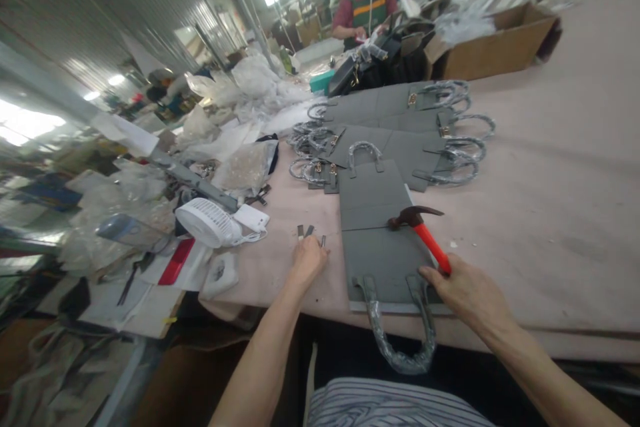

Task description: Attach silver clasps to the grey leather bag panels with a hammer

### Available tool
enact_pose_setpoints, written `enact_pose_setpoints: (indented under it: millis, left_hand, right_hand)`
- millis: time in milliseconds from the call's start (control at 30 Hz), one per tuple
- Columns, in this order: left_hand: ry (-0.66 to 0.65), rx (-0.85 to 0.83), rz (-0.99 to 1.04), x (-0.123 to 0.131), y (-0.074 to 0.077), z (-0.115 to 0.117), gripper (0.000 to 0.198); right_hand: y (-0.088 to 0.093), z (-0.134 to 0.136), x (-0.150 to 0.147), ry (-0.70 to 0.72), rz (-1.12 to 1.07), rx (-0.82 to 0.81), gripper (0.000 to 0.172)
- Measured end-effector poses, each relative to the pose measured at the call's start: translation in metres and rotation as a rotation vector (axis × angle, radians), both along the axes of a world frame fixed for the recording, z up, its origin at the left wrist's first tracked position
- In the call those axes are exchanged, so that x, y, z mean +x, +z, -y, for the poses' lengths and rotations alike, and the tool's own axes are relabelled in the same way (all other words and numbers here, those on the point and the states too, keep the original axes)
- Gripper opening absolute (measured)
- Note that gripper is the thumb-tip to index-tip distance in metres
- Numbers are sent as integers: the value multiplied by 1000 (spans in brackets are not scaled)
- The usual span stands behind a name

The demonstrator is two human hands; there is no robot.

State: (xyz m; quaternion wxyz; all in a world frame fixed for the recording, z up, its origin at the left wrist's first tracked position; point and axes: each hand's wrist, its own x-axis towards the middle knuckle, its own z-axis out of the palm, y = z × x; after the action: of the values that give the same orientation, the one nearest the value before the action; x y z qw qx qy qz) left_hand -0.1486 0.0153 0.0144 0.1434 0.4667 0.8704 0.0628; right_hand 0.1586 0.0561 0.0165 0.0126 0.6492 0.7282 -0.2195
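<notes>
A flat grey bag panel with wrapped handles at both ends lies on the table in front of me. My right hand is closed on the red handle of a hammer, whose dark head rests on the panel. My left hand is closed, knuckles up, on the table left of the panel, beside small metal pieces. What its fingers hold is hidden. The near handle hangs over the table's front edge.
A stack of similar grey panels with wrapped handles lies further back. A white fan, plastic bags and clutter fill the left. A cardboard box stands at the back right, and another person works beyond it.
</notes>
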Motion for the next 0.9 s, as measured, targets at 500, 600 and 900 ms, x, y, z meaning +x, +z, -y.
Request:
enact_pose_setpoints:
  millis: [500,600,900]
  left_hand:
    - [123,573,1066,60,14,31,33]
    - [135,659,1238,99,4,36,42]
    - [-67,635,1081,118,-10,41,9]
  right_hand:
    - [1,6,0,-36,-45,-5,38]
    - [1,7,-1,-40,-40,-2,38]
    - [-2,9,-1,-61,-53,8,39]
